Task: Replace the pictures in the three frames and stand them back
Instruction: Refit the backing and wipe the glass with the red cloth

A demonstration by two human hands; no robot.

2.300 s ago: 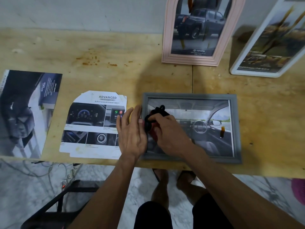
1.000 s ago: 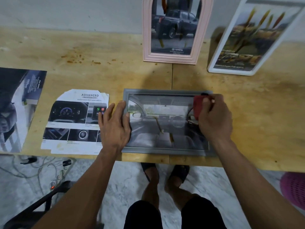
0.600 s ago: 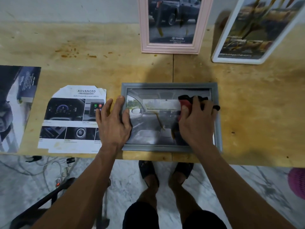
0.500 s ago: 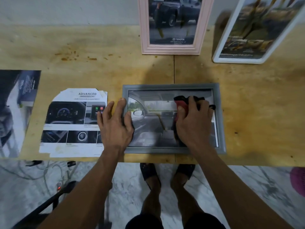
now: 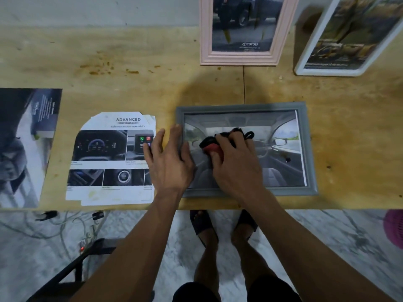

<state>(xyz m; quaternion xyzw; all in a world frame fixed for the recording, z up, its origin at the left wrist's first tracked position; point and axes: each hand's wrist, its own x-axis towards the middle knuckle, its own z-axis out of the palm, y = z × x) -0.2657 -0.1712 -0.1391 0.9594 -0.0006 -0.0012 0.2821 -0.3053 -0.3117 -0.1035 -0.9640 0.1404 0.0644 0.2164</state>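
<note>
Wooden surface [image 5: 130,53], wall at far edge. Three frames: pink frame [image 5: 239,59] standing far centre with a truck photo, white frame [image 5: 305,68] leaning at far right, grey frame [image 5: 310,149] lying flat face up at near centre, car-interior picture inside. Two loose prints at left: dark brochure page [image 5: 28,147] at left edge, cut dashboard print [image 5: 109,160] just left of grey frame. Left hand [image 5: 169,162] flat, fingers spread, released, palm across grey frame's left edge, fingertips over the print's right side. Right hand [image 5: 235,164] clenched on a red-and-black cloth [image 5: 210,144], pressed on the glass, left half of the frame. Hands nearly touching; both cover the picture's left part. Floor below: cables [image 5: 65,225] near left, pink object [image 5: 394,229] far right edge, two feet in sandals.
</note>
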